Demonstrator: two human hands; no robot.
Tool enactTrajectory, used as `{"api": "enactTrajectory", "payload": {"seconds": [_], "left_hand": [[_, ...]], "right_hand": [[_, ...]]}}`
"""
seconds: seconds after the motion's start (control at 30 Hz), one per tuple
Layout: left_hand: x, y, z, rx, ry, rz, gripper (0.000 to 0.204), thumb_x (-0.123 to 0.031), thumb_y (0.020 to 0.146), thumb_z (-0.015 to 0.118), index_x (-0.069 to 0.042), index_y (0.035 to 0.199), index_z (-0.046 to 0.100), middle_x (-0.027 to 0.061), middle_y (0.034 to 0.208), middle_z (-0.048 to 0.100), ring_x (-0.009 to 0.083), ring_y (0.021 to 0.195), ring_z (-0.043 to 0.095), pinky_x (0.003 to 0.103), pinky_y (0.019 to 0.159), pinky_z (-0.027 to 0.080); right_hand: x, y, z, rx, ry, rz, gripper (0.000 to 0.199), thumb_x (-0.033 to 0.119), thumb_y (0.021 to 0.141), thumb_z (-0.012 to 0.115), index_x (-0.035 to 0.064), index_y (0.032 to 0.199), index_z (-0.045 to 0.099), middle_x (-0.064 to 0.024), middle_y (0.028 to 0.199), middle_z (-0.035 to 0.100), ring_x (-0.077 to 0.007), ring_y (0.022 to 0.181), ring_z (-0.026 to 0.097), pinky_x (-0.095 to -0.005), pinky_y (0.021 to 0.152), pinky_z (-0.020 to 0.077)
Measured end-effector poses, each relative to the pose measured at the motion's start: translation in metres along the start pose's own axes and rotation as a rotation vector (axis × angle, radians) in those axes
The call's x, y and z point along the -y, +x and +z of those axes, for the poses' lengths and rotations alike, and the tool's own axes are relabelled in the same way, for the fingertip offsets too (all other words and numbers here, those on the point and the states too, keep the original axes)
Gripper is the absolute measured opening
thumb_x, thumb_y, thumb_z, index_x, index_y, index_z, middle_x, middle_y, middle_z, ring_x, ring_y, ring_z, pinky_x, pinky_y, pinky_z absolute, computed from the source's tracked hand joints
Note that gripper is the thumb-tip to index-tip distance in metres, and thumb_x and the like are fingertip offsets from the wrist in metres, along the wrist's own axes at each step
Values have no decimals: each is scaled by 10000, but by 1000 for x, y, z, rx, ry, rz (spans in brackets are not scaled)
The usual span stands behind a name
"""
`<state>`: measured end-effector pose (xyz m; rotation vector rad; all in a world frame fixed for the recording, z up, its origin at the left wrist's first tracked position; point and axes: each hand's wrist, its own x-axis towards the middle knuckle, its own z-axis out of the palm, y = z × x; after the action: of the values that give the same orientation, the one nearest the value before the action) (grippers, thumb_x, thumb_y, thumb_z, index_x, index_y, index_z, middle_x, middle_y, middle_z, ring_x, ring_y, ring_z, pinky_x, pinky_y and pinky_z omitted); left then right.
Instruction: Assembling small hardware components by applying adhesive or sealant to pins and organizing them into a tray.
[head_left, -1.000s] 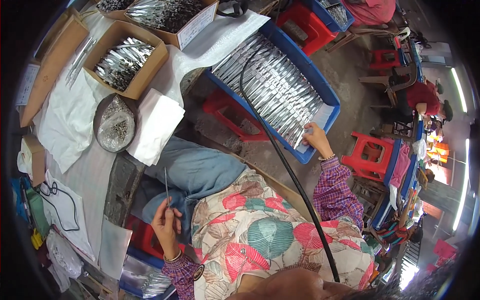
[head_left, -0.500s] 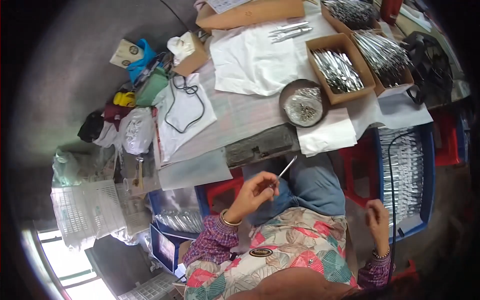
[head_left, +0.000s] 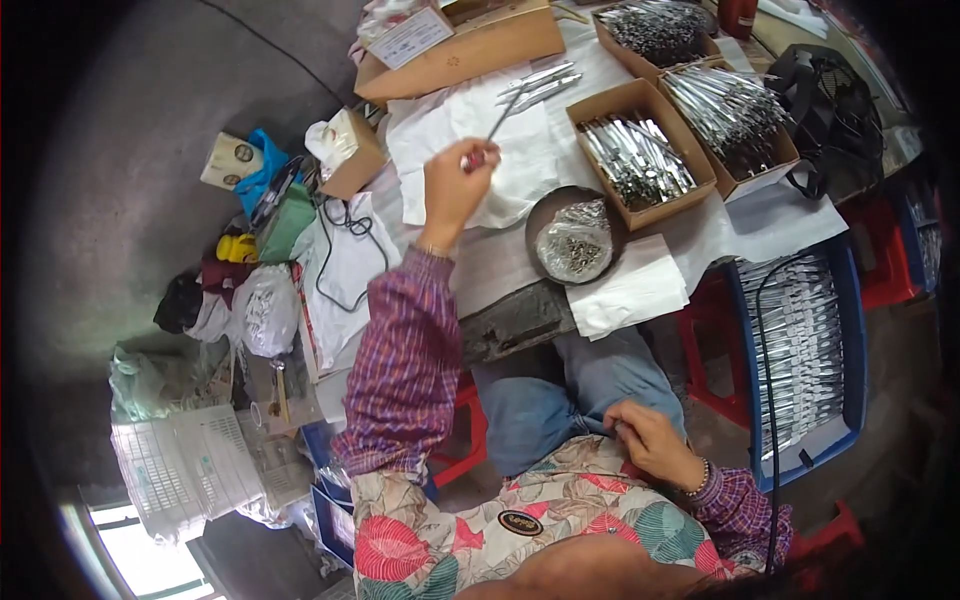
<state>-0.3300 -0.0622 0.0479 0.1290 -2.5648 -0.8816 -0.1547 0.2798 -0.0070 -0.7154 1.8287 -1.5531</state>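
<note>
My left hand (head_left: 455,190) reaches out over the table, closed round the red handle of a screwdriver (head_left: 473,160). Its thin shaft points away toward a few slim silver metal pieces (head_left: 550,90) lying on the white cloth (head_left: 415,135). From this view I cannot tell whether the tip touches them. Close to my lap, my right hand (head_left: 655,445) is curled, its fingers drawn together; whatever they may hold is hidden. Nearest to it on the table edge lies a folded white cloth (head_left: 630,295). A round dark dish (head_left: 545,265) holds a plastic bag of small metal parts (head_left: 575,245).
Cardboard boxes (head_left: 690,200) full of slim metal pieces stand at the table's right. A long brown box (head_left: 470,60) is at the back. Right of my legs, a blue crate (head_left: 855,400) holds rows of metal pieces. A black cord (head_left: 335,290) lies on the left side.
My left hand has moved from above my lap out to the far part of the table. My right hand has come in from the right to my lap. The view has shifted slightly.
</note>
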Motion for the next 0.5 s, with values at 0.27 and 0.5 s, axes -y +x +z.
{"api": "enactTrajectory", "payload": {"seconds": [0.27,0.5], "left_hand": [[34,62,57,-27,352,-148,227,-263,742,667,-106,901,709,124,826,678,306,787,652,403,689,505],[57,73,49,-135,102,-111,235,-249,719,686,-35,816,699,92,642,646,192,600,616,320,591,470]], "right_hand": [[-23,-9,-4,-29,-1,-8,173,-108,725,491,-7,850,555,-115,824,555,-245,700,573,-308,633,461],[-25,-6,-11,-49,99,9,276,-164,658,408,-25,830,573,-117,812,562,-221,682,565,-279,629,459]]}}
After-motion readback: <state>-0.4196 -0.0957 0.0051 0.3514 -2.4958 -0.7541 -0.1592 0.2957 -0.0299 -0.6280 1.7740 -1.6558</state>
